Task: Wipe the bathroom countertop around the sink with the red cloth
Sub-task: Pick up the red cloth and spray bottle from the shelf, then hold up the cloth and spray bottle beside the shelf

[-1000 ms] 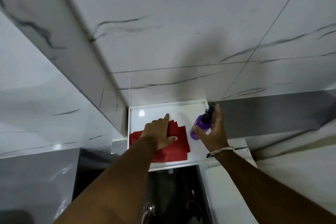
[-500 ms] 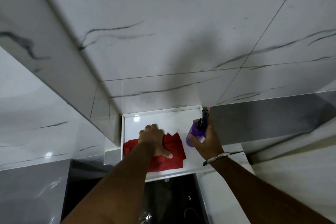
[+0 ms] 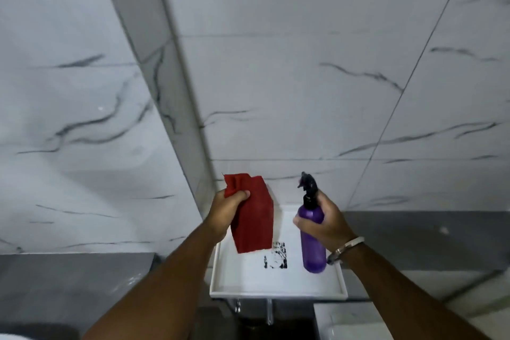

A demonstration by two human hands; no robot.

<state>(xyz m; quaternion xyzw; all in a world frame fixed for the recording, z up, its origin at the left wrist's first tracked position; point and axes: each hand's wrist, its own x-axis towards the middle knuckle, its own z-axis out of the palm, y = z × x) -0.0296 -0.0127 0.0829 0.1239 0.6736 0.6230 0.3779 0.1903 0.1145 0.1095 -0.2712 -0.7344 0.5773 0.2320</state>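
Now the left hand [image 3: 225, 211] pinches the red cloth [image 3: 254, 218], hanging lengthwise above the white tray [image 3: 276, 288]; the right hand [image 3: 327, 225] grips the purple spray bottle [image 3: 313, 246].

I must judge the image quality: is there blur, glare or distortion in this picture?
Head view: the wall tiles look soft and their joints bow from the wide lens; the cloth and the bottle are fairly sharp; light is dim and even, with a faint glint on the left tile.
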